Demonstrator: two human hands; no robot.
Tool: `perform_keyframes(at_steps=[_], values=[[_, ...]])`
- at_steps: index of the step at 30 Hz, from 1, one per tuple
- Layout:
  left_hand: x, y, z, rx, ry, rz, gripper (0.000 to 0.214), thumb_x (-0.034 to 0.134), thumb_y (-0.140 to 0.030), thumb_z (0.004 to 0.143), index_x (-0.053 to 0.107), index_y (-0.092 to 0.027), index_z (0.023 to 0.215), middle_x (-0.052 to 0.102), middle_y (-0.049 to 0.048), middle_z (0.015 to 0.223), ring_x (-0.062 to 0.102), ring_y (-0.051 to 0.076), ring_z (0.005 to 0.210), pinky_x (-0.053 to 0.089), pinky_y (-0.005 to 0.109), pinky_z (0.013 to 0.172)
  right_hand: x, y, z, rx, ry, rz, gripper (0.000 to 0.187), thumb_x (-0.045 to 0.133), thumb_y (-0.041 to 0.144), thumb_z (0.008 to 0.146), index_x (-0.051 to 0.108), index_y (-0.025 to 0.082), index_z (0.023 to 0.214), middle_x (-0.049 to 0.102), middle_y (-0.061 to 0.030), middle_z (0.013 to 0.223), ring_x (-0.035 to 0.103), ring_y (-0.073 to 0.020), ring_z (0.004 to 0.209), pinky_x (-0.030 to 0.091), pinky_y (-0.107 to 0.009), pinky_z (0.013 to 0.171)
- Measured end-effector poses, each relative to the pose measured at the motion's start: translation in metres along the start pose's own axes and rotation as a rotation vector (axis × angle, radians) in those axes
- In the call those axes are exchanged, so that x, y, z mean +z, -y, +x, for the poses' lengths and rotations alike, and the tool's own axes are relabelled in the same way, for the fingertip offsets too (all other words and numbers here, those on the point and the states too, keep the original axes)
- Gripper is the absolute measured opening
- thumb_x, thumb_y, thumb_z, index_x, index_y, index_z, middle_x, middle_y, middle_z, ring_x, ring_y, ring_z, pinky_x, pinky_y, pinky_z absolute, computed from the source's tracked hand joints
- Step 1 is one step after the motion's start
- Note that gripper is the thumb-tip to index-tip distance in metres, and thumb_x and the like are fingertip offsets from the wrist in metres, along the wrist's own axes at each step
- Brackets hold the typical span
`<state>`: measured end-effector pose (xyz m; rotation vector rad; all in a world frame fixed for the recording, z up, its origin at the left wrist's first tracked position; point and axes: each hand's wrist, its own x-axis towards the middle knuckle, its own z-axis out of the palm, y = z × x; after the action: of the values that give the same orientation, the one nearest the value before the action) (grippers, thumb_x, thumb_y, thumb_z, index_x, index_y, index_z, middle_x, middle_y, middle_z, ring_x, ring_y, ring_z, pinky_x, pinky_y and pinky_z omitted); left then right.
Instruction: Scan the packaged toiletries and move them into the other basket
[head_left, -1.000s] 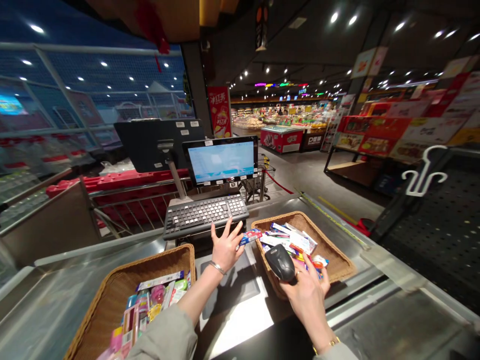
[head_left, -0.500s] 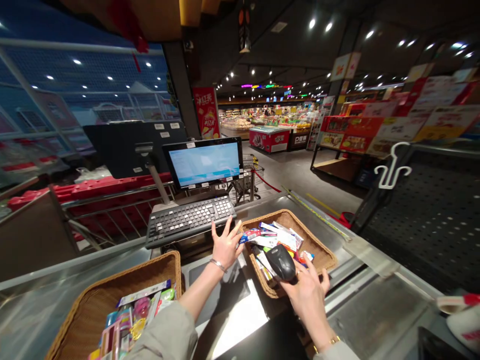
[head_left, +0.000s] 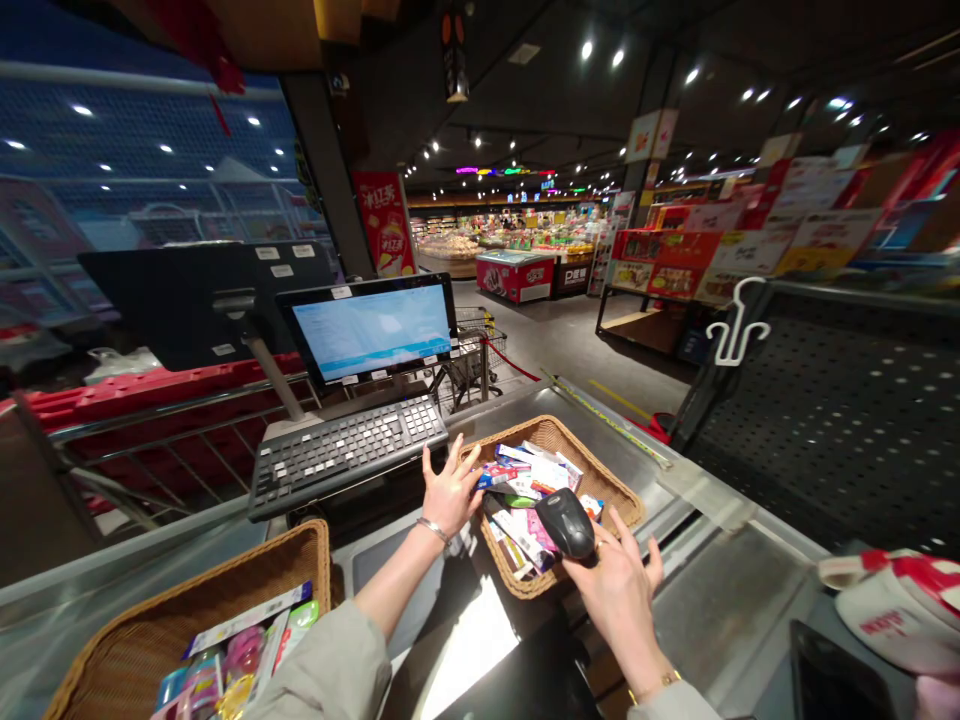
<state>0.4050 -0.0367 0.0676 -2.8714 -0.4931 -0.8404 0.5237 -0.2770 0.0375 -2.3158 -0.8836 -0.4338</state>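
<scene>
My right hand [head_left: 616,575] grips a black handheld barcode scanner [head_left: 567,524], its head over the right wicker basket [head_left: 611,485]. My left hand [head_left: 452,493] is at that basket's left rim, upper fingers spread, with a small blue-and-red packet [head_left: 498,473] held at its thumb side; the exact grip is partly hidden. Several slim packaged items [head_left: 536,467] lie jumbled in this basket. Partly behind my left sleeve, another wicker basket [head_left: 112,640] contains colourful small goods [head_left: 244,655].
A black keyboard [head_left: 349,445] and a lit monitor [head_left: 373,330] stand beyond my left hand. A metal counter [head_left: 720,580] runs along the right. On it rest a dark phone [head_left: 836,670] and a red-and-white cup-like object [head_left: 896,610]. A white hook [head_left: 737,325] hangs on a black perforated panel.
The view has turned slightly right, so the surroundings shift left. Both hands move rightward relative to the right basket, the scanner and blue-and-red packet going with them.
</scene>
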Motion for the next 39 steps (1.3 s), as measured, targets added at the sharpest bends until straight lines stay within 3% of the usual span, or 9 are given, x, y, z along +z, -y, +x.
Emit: perform_keyframes(at_steps=[9, 15, 22, 39], values=[[0.023, -0.004, 0.006, 0.073, 0.029, 0.011, 0.025, 0.058, -0.035, 0.086, 0.067, -0.033, 0.109, 0.052, 0.0022, 0.144, 0.028, 0.032, 0.144, -0.012, 0.073, 0.11, -0.001, -0.02, 0.005, 0.063, -0.065, -0.032, 0.032, 0.054, 0.052, 0.077, 0.073, 0.027, 0.082, 0.074, -0.004, 0.101, 0.05, -0.0323, 0.122, 0.01, -0.058, 0.108], [0.03, -0.007, 0.013, -0.122, 0.117, 0.082, 0.047, 0.049, -0.033, 0.089, 0.051, -0.03, 0.136, 0.038, 0.0051, 0.153, 0.018, 0.034, 0.147, -0.006, 0.074, 0.11, -0.001, -0.015, 0.007, 0.097, -0.043, -0.006, 0.033, 0.052, 0.053, 0.077, 0.073, 0.027, 0.081, 0.074, -0.004, 0.103, 0.049, -0.0322, 0.123, 0.01, -0.057, 0.108], [0.018, 0.0, 0.01, -0.231, 0.213, 0.132, 0.063, 0.049, -0.045, 0.087, 0.04, -0.021, 0.145, 0.022, 0.009, 0.159, 0.01, 0.035, 0.148, -0.002, 0.073, 0.111, 0.002, -0.006, 0.01, 0.084, -0.007, -0.001, 0.029, 0.054, 0.051, 0.077, 0.073, 0.03, 0.081, 0.073, -0.0016, 0.105, 0.049, -0.031, 0.124, 0.007, -0.056, 0.109], [-0.011, 0.029, -0.029, -0.306, 0.162, 0.15, 0.057, 0.048, -0.044, 0.089, 0.043, -0.025, 0.143, 0.027, 0.0093, 0.158, 0.017, 0.035, 0.147, -0.001, 0.073, 0.111, 0.02, 0.032, 0.009, 0.02, 0.051, 0.015, 0.034, 0.053, 0.052, 0.077, 0.072, 0.025, 0.086, 0.073, -0.0056, 0.105, 0.047, -0.0316, 0.123, 0.008, -0.056, 0.108]])
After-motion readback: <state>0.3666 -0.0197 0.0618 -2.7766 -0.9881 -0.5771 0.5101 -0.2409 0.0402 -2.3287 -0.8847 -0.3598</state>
